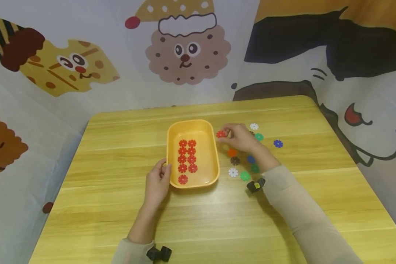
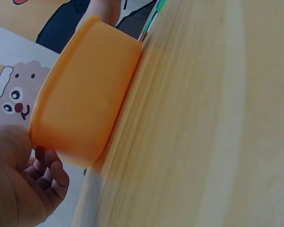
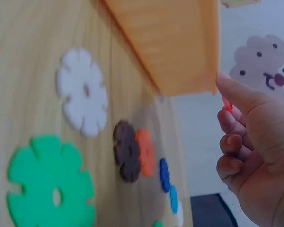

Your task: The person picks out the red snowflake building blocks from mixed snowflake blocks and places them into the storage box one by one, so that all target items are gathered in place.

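Note:
A yellow-orange plastic tray (image 1: 216, 161) stands on the table, with several red notched plastic discs (image 1: 191, 159) lying in two columns on its floor. My left hand (image 1: 157, 183) holds the tray's left rim near its front corner. In the left wrist view the fingers of that hand (image 2: 26, 182) curl under the rim. Just beyond the tray's right side, my right hand (image 1: 242, 138) pinches one red disc (image 1: 220, 134) between thumb and fingers. Most of this disc is hidden in the right wrist view, where only a red edge (image 3: 227, 105) shows beside the hand.
Right of the tray lie several loose discs: white (image 1: 233, 172), green (image 1: 245, 176), brown (image 1: 235, 161), orange (image 1: 232, 152) and blue (image 1: 278, 143). Some sit partly under my right forearm. A cartoon-printed cloth (image 1: 118, 95) hangs behind the wooden table (image 1: 118, 146).

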Demonstrator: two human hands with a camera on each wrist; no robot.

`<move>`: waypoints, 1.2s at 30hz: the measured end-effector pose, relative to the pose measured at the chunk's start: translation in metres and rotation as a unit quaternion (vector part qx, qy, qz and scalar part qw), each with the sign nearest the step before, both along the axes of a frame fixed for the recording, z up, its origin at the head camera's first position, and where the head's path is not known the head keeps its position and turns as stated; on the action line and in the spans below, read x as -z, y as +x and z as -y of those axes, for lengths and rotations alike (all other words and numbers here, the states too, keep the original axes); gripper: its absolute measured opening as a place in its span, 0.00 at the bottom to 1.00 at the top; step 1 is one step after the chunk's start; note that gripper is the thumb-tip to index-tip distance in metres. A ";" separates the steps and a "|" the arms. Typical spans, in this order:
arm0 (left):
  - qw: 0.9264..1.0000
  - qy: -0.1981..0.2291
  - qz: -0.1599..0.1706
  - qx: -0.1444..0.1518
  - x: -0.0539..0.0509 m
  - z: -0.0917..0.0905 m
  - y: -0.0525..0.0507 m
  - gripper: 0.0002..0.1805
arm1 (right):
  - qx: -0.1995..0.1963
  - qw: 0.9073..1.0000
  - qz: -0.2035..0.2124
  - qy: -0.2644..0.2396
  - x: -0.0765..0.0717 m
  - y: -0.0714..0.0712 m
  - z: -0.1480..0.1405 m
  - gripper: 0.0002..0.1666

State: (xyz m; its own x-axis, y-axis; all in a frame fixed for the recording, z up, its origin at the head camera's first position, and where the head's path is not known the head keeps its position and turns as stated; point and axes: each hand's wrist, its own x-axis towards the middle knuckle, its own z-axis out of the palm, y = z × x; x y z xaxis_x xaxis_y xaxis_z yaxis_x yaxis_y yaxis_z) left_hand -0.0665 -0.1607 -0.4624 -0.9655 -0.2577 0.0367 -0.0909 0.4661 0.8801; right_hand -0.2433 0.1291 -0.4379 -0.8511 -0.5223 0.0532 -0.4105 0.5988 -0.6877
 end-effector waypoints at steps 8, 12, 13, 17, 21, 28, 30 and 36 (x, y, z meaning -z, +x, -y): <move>1.000 0.005 0.001 -0.003 -0.001 -0.001 0.000 0.21 | -0.042 0.998 -0.009 -0.051 -0.012 0.015 0.017 0.21; 1.000 0.006 0.001 -0.003 -0.001 -0.001 0.000 0.21 | -0.084 0.995 -0.028 -0.040 -0.016 0.023 0.028 0.20; 1.000 0.007 0.001 -0.003 -0.002 -0.001 0.000 0.20 | -0.094 0.994 -0.031 -0.034 -0.017 0.025 0.030 0.19; 1.000 0.007 -0.001 -0.003 -0.002 -0.001 0.000 0.20 | -0.122 0.992 -0.020 -0.018 -0.021 0.034 0.040 0.18; 1.000 0.006 0.000 -0.003 -0.001 -0.001 0.000 0.20 | -0.147 0.989 -0.010 0.007 -0.023 0.041 0.050 0.21; 1.000 0.005 0.001 -0.002 -0.001 -0.001 0.001 0.21 | -0.226 0.971 -0.010 0.073 -0.024 0.054 0.064 0.26; 1.000 0.004 -0.001 -0.003 -0.001 0.000 0.001 0.21 | -0.245 0.965 -0.012 0.088 -0.022 0.057 0.069 0.25; 1.000 0.006 -0.006 0.000 -0.001 0.000 0.001 0.21 | -0.265 0.951 -0.041 0.157 -0.016 0.068 0.084 0.17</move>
